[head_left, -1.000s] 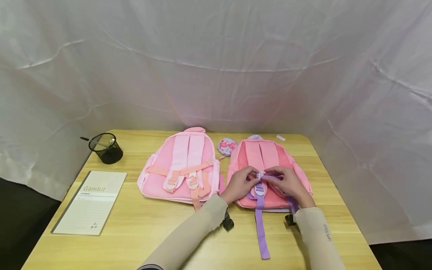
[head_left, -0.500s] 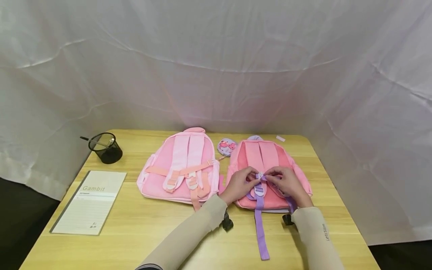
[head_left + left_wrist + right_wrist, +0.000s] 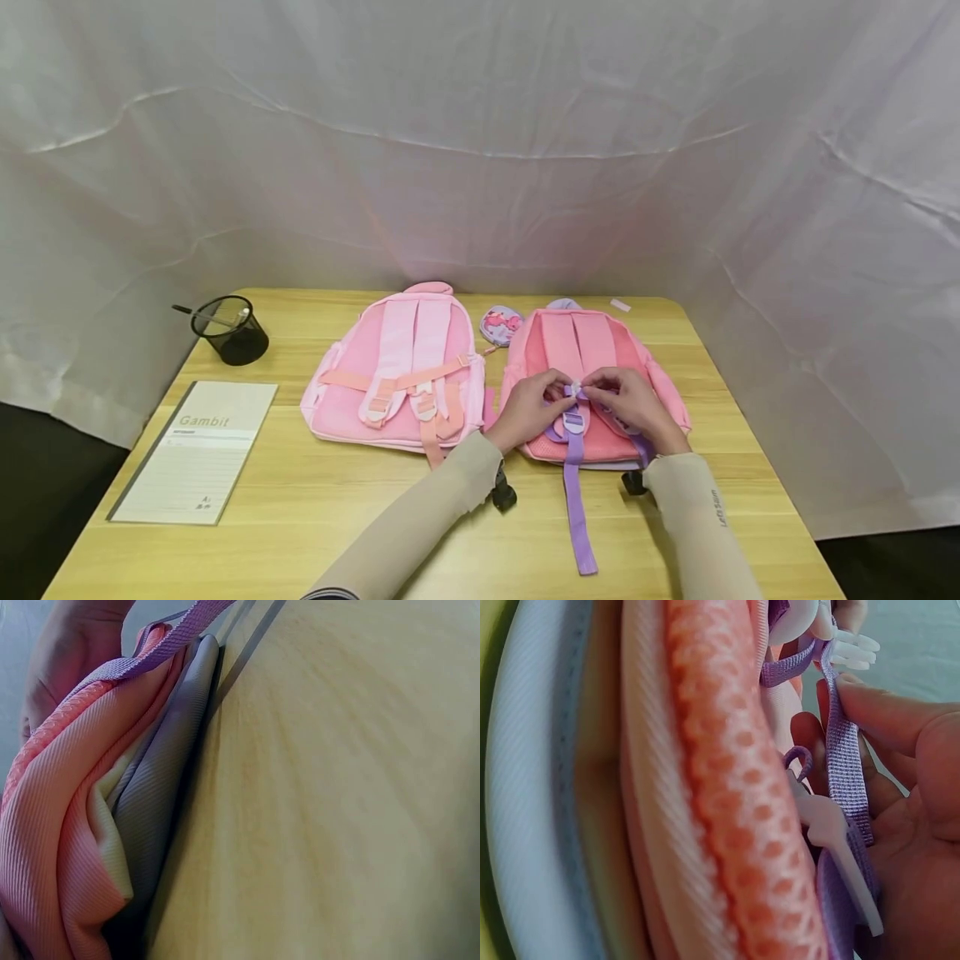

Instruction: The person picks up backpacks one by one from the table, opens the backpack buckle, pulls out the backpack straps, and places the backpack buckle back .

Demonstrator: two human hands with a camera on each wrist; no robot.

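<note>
The coral-pink backpack [image 3: 637,350] lies back-panel up, with purple webbing and white plastic fittings. Over its lower back my left hand [image 3: 527,411] pinches a small white buckle [image 3: 575,389] at the strap end. Close beside it, my right hand [image 3: 636,408] pinches the purple strap [image 3: 847,765] between thumb and fingers. The right wrist view shows the buckle's white prongs [image 3: 855,651] by the fingertips, and a white strap adjuster [image 3: 832,825] lower down. One long purple strap tail [image 3: 576,517] hangs onto the table. In the left wrist view the left fingertips are hidden.
To the left lies a lighter pink backpack [image 3: 352,417] with orange straps. A round charm pouch [image 3: 501,325] sits between the bags. Farther left are a notebook [image 3: 195,450] and a black mesh pen cup [image 3: 243,343]. A small white slip [image 3: 620,305] lies at the back.
My right fingers have drawn slightly nearer to the buckle, and less strap shows between the two hands. Both hands keep their pinch. The head view has shifted a little.
</note>
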